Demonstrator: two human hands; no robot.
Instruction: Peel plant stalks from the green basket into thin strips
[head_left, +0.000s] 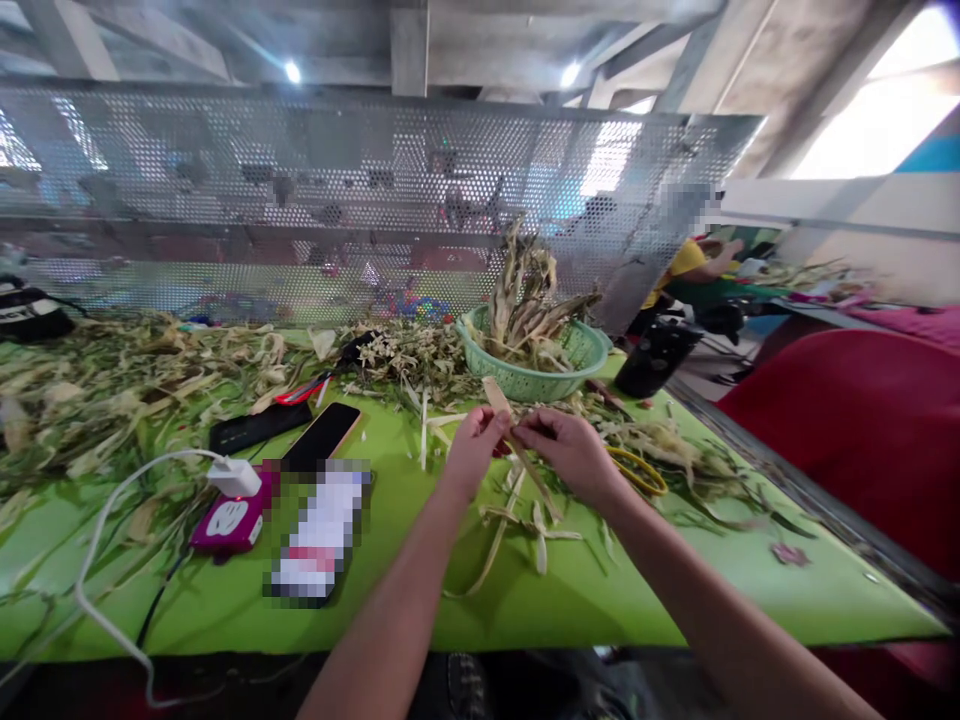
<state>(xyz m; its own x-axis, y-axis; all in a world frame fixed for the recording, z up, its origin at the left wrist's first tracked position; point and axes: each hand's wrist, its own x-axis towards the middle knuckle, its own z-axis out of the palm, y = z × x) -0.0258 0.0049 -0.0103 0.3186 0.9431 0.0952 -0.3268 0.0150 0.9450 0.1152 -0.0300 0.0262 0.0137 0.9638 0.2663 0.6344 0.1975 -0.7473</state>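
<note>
A pale, dry plant strip [496, 394] slants above the middle of the green counter [611, 610], pinched tightly between the fingers of your left hand [474, 447] and, just beside, those of your right hand [570, 452]. Loose strips [541, 540] lie beneath, and a green basket [517, 380] of dried stalks sits on the far side. Left are a dark phone [324, 437], a magenta power block [231, 522] and heaped dry leaves [150, 370].

Head-worn view, facing forward and down across the green worktop [401, 515] from its near edge; the left hand [471, 452] and right hand [574, 450] lie close, near mid-frame, the perforated screen [360, 190] standing farther off.
</note>
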